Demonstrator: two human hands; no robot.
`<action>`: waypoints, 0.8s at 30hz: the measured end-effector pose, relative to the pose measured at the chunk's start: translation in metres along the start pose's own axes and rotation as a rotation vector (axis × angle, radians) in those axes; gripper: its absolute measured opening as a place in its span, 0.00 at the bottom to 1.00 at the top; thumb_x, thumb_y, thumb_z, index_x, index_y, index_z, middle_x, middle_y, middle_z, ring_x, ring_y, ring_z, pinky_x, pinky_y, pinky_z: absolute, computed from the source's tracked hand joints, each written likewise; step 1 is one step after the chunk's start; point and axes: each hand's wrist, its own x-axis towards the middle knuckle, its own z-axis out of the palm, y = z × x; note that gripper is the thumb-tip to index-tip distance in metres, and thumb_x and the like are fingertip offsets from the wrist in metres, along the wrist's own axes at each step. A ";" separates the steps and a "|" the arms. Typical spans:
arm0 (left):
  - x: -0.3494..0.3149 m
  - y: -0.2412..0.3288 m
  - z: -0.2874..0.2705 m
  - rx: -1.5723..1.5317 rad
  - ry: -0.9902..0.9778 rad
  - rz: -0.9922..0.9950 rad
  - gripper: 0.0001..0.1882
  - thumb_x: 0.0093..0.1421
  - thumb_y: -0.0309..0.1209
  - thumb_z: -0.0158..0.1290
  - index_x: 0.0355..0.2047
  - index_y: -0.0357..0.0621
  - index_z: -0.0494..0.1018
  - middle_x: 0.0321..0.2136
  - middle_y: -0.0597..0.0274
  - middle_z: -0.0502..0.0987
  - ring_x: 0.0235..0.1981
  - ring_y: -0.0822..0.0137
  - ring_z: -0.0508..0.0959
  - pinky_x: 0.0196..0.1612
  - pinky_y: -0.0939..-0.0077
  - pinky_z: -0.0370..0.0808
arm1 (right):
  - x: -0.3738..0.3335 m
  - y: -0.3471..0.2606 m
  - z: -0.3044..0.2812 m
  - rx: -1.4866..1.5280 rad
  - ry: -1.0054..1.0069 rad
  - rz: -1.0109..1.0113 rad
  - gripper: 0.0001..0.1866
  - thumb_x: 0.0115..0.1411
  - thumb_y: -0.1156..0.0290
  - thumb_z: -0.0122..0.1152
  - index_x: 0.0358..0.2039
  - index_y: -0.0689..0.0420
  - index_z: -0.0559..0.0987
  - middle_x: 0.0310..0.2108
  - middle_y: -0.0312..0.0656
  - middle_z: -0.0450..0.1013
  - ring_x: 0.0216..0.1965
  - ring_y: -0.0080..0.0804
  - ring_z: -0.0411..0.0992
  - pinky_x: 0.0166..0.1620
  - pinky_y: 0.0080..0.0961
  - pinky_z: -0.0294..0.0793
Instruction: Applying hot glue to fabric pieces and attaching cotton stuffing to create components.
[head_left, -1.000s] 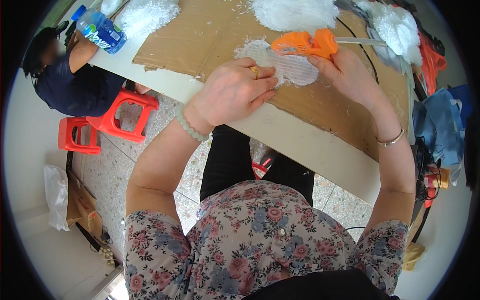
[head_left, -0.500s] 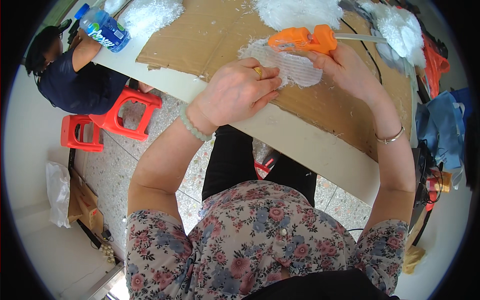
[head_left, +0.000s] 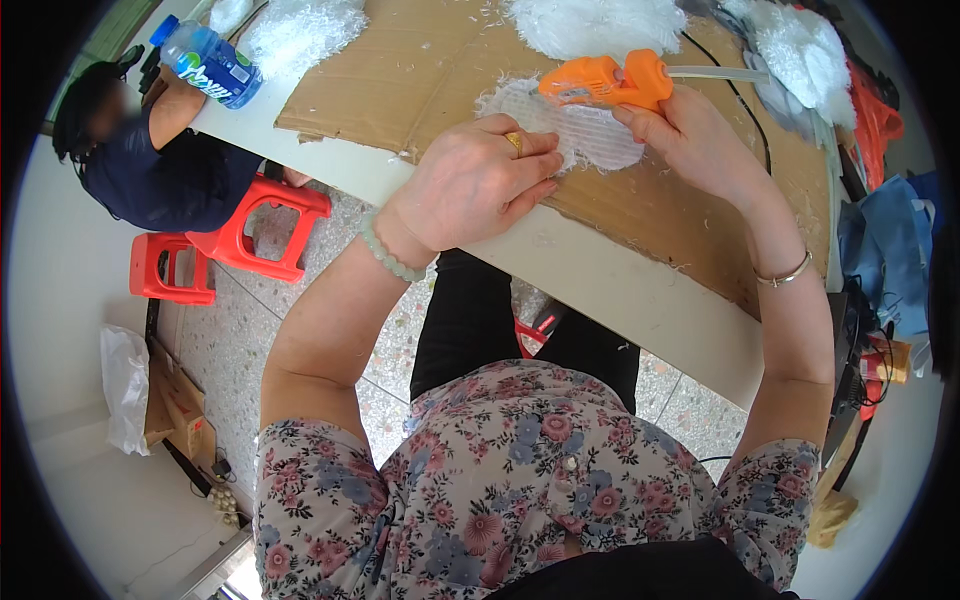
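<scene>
Holding orange glue gun [head_left: 645, 82] | right hand [head_left: 695, 145] | white patch [head_left: 602, 142]: frayed, seemingly ribbed

Wht tbl [head_left: 640, 290]: brn cardbd sheet [head_left: 420, 85], blue btl [head_left: 212, 65], wht fluffy pile [head_left: 305, 35].

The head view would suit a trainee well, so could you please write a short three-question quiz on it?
1. Which hand holds the orange glue gun?

2. True or false: the blue-capped bottle is on the floor.

3. What lies directly beneath the white fabric piece?
A) a red stool
B) the brown cardboard
C) a blue cloth

Key:
1. The right hand.
2. False; the blue-capped bottle is on the white table.
3. B.
</scene>
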 end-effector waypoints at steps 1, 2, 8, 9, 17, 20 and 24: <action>-0.001 0.000 0.000 0.000 0.003 -0.002 0.09 0.46 0.30 0.59 0.30 0.44 0.78 0.34 0.65 0.79 0.31 0.64 0.76 0.35 0.72 0.75 | 0.001 -0.003 0.000 0.002 -0.002 -0.002 0.19 0.61 0.58 0.52 0.32 0.66 0.71 0.21 0.41 0.66 0.24 0.31 0.62 0.30 0.28 0.64; -0.002 -0.001 0.000 0.000 0.003 -0.003 0.09 0.46 0.30 0.59 0.30 0.44 0.78 0.34 0.65 0.79 0.31 0.64 0.76 0.35 0.72 0.75 | 0.002 -0.004 0.002 0.002 -0.002 -0.002 0.19 0.61 0.58 0.52 0.32 0.66 0.71 0.21 0.41 0.66 0.24 0.31 0.62 0.30 0.28 0.64; 0.002 0.001 -0.003 0.007 -0.001 -0.002 0.09 0.47 0.30 0.59 0.30 0.44 0.78 0.34 0.65 0.79 0.31 0.64 0.76 0.35 0.72 0.75 | 0.006 -0.003 0.006 0.043 0.073 -0.091 0.21 0.61 0.57 0.52 0.31 0.67 0.71 0.19 0.43 0.66 0.22 0.33 0.64 0.28 0.29 0.65; 0.002 0.001 -0.003 0.002 -0.003 -0.004 0.09 0.47 0.30 0.59 0.30 0.44 0.78 0.34 0.65 0.79 0.31 0.64 0.76 0.35 0.72 0.75 | 0.007 -0.006 0.007 0.043 0.073 -0.091 0.21 0.61 0.57 0.52 0.31 0.67 0.71 0.18 0.43 0.66 0.22 0.34 0.64 0.27 0.29 0.64; 0.001 0.002 -0.003 0.007 -0.009 0.003 0.09 0.47 0.31 0.58 0.30 0.43 0.78 0.34 0.65 0.79 0.31 0.63 0.76 0.35 0.72 0.75 | 0.012 -0.008 0.005 -0.023 0.063 -0.122 0.19 0.61 0.58 0.51 0.31 0.66 0.72 0.16 0.44 0.65 0.20 0.36 0.63 0.26 0.31 0.63; 0.001 0.003 -0.003 0.005 -0.017 0.000 0.09 0.47 0.31 0.58 0.30 0.43 0.78 0.34 0.64 0.79 0.31 0.63 0.76 0.35 0.72 0.75 | 0.012 -0.004 0.005 -0.025 0.042 -0.063 0.18 0.61 0.58 0.51 0.32 0.65 0.72 0.16 0.45 0.64 0.19 0.36 0.62 0.26 0.31 0.63; 0.002 0.003 -0.003 0.020 -0.008 0.022 0.09 0.47 0.31 0.58 0.30 0.42 0.77 0.34 0.63 0.79 0.30 0.63 0.77 0.34 0.72 0.75 | 0.012 -0.007 0.007 -0.001 0.054 -0.107 0.18 0.61 0.59 0.50 0.32 0.65 0.72 0.17 0.46 0.64 0.19 0.37 0.62 0.26 0.32 0.63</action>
